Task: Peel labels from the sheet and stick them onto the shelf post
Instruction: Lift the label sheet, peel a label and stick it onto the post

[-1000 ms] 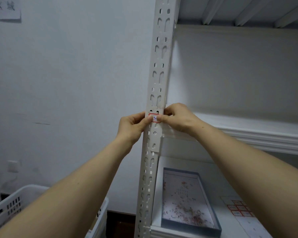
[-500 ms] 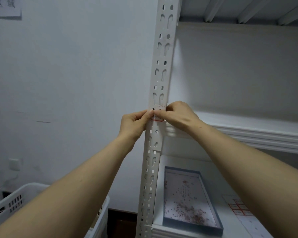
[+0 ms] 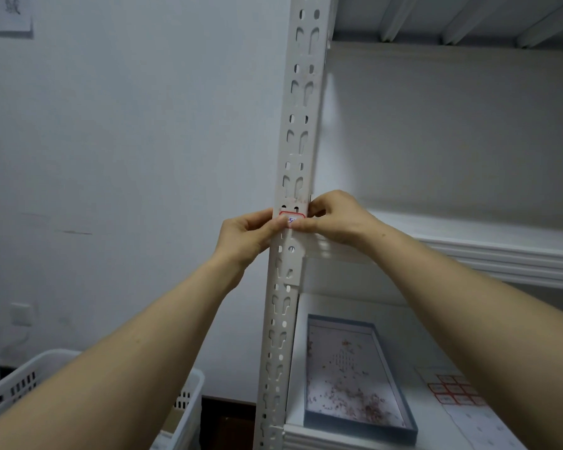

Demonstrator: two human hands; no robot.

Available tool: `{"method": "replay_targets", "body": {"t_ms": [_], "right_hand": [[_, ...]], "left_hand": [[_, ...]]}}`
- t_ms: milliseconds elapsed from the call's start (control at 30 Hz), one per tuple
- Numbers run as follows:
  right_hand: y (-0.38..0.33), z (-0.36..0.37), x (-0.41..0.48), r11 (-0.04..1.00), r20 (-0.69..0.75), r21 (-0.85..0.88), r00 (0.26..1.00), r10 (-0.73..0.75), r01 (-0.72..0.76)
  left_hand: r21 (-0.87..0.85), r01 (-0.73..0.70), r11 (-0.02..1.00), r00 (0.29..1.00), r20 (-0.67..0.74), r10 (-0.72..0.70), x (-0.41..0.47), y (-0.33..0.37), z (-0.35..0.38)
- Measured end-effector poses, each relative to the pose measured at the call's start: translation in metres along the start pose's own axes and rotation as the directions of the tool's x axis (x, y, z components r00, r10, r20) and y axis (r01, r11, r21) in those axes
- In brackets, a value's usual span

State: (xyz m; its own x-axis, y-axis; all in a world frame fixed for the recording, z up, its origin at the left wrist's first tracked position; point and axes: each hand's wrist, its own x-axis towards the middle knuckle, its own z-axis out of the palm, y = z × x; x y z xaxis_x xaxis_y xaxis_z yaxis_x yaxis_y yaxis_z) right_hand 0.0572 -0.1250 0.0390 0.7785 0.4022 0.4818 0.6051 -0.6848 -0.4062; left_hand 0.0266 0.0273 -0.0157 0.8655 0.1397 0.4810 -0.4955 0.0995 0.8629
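Around the work, a white slotted basket (image 3: 30, 368) sits at 8 o'clock in the view, a wall socket (image 3: 21, 315) above it and a paper notice (image 3: 5, 14) on the wall at 10 o'clock. On the lower shelf at 5 o'clock lie a blue-rimmed tray (image 3: 358, 428) strewn with small reddish scraps and, to its 3 o'clock, the label sheet (image 3: 455, 389) with red-bordered labels in rows. Both forearms rise from the bottom corners and cover part of the basket and the sheet. The label (image 3: 292, 219), white with a red border and blue handwriting, sits on the front face of the perforated shelf post (image 3: 298, 125), just below a pair of slots and level with the shelf board (image 3: 501, 254). The left hand (image 3: 244, 237) at its 9 o'clock and the right hand (image 3: 335, 217) at its 3 o'clock have fingers curled, thumbs pinning its lower half, which they hide.
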Motion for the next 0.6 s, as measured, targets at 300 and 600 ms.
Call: {"method": "replay_targets", "body": {"t_ms": [300, 600], "right_hand": [[0.005, -0.005, 0.003, 0.999, 0.045, 0.026, 0.998, 0.034, -0.036], [-0.016, -0.003, -0.084, 0.968, -0.426, 0.223, 0.905, -0.010, 0.116]], "left_hand": [[-0.036, 0.028, 0.999, 0.997, -0.067, -0.030, 0.005, -0.003, 0.000], [0.378, -0.076, 0.923, 0.983, -0.125, 0.132, -0.068, -0.028, 0.002]]}}
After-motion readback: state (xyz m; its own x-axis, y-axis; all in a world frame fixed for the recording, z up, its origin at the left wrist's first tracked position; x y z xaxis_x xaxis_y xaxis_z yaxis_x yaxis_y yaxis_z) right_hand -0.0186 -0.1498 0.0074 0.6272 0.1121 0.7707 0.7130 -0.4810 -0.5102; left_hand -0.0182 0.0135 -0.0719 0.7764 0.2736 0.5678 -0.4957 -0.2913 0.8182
